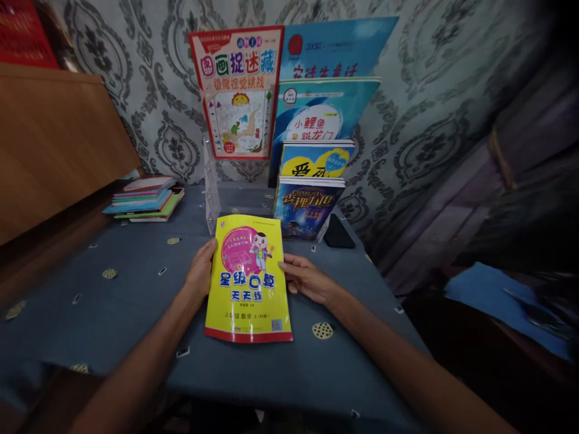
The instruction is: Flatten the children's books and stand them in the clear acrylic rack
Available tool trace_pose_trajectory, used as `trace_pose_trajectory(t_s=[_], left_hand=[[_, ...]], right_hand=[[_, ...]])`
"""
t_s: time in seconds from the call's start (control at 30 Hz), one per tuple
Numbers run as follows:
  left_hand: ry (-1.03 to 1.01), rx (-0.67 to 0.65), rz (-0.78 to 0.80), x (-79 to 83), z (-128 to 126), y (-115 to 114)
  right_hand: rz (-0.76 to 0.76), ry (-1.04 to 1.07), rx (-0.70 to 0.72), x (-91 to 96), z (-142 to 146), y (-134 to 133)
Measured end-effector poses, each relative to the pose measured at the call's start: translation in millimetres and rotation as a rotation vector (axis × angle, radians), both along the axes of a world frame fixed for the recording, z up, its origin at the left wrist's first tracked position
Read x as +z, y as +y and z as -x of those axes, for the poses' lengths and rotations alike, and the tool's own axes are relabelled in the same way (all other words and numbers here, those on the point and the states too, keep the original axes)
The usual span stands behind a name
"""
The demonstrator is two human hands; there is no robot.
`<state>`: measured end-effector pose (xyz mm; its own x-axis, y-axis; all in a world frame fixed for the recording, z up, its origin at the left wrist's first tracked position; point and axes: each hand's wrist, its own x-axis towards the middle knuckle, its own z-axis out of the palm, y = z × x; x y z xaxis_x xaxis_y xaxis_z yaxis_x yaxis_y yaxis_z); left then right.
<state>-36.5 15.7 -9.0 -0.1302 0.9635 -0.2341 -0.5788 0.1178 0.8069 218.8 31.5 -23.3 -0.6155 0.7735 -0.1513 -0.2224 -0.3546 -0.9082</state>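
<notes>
A yellow workbook [248, 307] with a pink circle, a cartoon child and a red bottom edge faces me, its cover slightly bowed. My left hand [201, 268] grips its left edge, the fingers partly hidden behind it. On the opposite edge, my right hand [307, 278] holds it with the thumb at the front. Just behind stands a clear tiered rack [210, 187]. Its right side carries a dark blue book [307, 208], a yellow book [312, 160], a teal book [325, 105] and a blue book [339, 45]. A red-bordered picture book [239, 96] stands at the upper left.
A stack of books [147, 199] lies at the back left, beside a wooden cabinet [58, 138]. Right of the rack lies a dark phone-like object [339, 232]. The table [136, 301] has a blue patterned cloth and meets a patterned wall [149, 78].
</notes>
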Motion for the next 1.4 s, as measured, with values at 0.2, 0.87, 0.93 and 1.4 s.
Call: trace_pose_trajectory(t_s=[0.2,0.87,0.93,1.4], left_hand=[[-0.006,-0.03,0.011,10.7,-3,-5],[-0.021,-0.407,-0.041,5.9,-2,-22],[-0.008,-0.442,-0.04,6.6,-2,-23],[0.021,-0.671,-0.04,-2.7,16,-27]], right_hand=[[0.121,0.231,0.114,-3.9,3,-6],[0.121,0.268,-0.025,-7.3,-12,1],[0.123,0.254,-0.034,-3.6,-12,0],[0.078,0.193,0.085,-2.1,-7,-3]])
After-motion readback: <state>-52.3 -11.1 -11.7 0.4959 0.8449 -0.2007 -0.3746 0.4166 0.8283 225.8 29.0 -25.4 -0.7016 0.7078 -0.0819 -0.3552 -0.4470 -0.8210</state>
